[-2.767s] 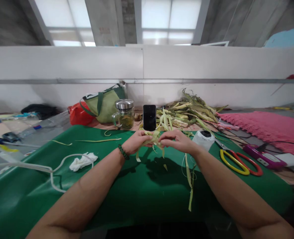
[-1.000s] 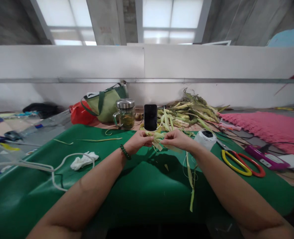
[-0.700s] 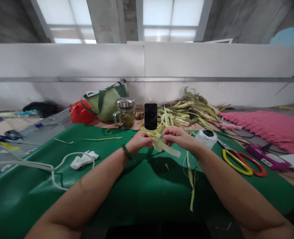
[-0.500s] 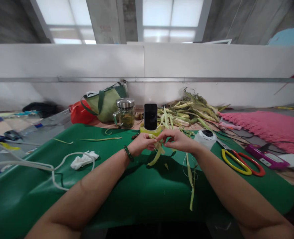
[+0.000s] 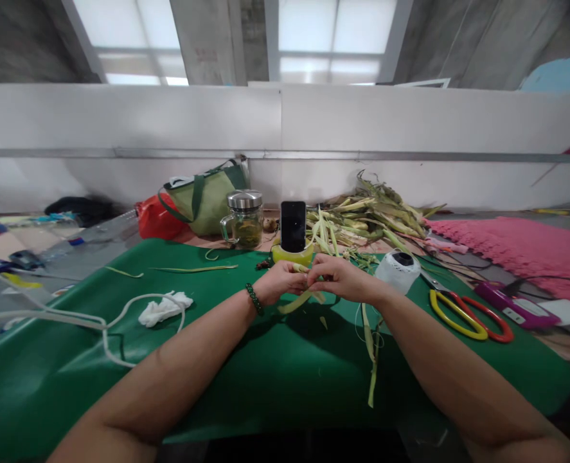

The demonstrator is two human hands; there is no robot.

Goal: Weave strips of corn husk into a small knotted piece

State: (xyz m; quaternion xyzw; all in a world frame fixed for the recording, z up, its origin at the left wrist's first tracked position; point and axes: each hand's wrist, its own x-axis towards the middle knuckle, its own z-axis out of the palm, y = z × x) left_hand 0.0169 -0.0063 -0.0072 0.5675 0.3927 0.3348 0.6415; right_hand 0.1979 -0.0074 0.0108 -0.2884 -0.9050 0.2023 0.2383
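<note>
My left hand [image 5: 281, 281], with a green bead bracelet at the wrist, pinches a folded pale-green leaf strip [image 5: 294, 303]. Its loose end hangs below the fingers toward the mat. My right hand [image 5: 337, 278] meets the left one, thumb and forefinger closed on the same strip; the fingertips hide most of the pinched part. Below my right forearm lies a longer leaf strip [image 5: 372, 366] with fine white thread around it. A white thread spool [image 5: 398, 273] stands just beyond my right wrist.
A green mat [image 5: 275, 379] covers the table. Red-and-yellow scissors [image 5: 458, 315] lie at right, near a purple power strip [image 5: 516, 305]. Behind are a phone [image 5: 293, 226] on a yellow stand, a glass mug [image 5: 246, 225] and a plant heap [image 5: 376, 212]. A white cable [image 5: 104, 337] loops at left.
My right fingers have closed in against the left ones and curled more around the strip. The strip's hanging end has swung a little to the left.
</note>
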